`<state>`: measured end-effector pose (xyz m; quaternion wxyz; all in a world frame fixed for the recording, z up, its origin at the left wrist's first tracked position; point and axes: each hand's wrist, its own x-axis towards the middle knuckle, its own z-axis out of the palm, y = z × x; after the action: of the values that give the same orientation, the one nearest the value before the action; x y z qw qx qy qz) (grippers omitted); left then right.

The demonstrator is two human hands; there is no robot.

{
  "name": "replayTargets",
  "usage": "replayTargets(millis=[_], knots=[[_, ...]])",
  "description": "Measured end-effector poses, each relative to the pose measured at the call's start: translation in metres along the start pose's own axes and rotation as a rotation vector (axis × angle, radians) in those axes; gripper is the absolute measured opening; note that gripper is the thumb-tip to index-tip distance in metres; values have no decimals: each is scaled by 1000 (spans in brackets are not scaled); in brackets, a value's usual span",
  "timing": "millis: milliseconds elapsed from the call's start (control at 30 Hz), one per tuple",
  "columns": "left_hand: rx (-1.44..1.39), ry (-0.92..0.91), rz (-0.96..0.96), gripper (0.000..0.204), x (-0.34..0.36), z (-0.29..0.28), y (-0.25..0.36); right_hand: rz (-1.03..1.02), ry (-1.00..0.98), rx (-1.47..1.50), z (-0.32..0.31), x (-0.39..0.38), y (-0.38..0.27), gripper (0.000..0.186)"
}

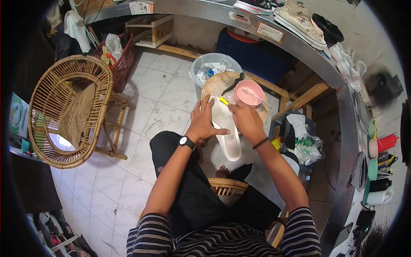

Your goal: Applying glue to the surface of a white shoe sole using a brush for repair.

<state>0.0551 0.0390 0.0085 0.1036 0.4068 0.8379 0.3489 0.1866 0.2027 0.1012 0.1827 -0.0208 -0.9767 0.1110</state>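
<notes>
A white shoe sole (231, 147) lies lengthwise over the near part of a round wooden stool top (214, 81), its rounded end pointing toward me. My left hand (201, 120) steadies it from the left, thumb across the sole and fingers along its far left edge. My right hand (247, 122) is closed round a small tool with a yellow end (224, 101), held over the far part of the sole; the tool's kind is hidden by my fingers. Just beyond, a curved black tool (233, 84) rests by a pink bowl (249, 94) with a brush-like thing in it.
A lined waste bin (216, 68) stands behind the stool. At left are a rattan chair (70, 109) with a brown cloth and a red basket (117, 60). A metal-edged bench (317, 68) curves round the far and right sides, with shoes (297, 23) on it.
</notes>
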Motion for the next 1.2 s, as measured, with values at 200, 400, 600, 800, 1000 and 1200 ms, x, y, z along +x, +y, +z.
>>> replayTargets(millis=[200, 400, 600, 800, 1000, 1200], knots=[[-10, 81, 22, 139, 0, 13, 1, 26, -161, 91, -48, -13, 17, 29], [-116, 208, -5, 108, 4, 32, 1, 238, -160, -260, -36, 46, 85, 20], [-195, 355, -22, 114, 0, 28, 4, 260, -238, -324, -10, 60, 88, 23], [-81, 381, -33, 112, -1, 21, 11, 234, -24, 15, -55, 33, 58, 28], [7, 257, -37, 113, -1, 20, 7, 286, -107, 110, -14, 34, -6, 31], [-34, 241, -70, 117, -4, 25, 4, 310, -166, 15, 18, 12, -18, 30]])
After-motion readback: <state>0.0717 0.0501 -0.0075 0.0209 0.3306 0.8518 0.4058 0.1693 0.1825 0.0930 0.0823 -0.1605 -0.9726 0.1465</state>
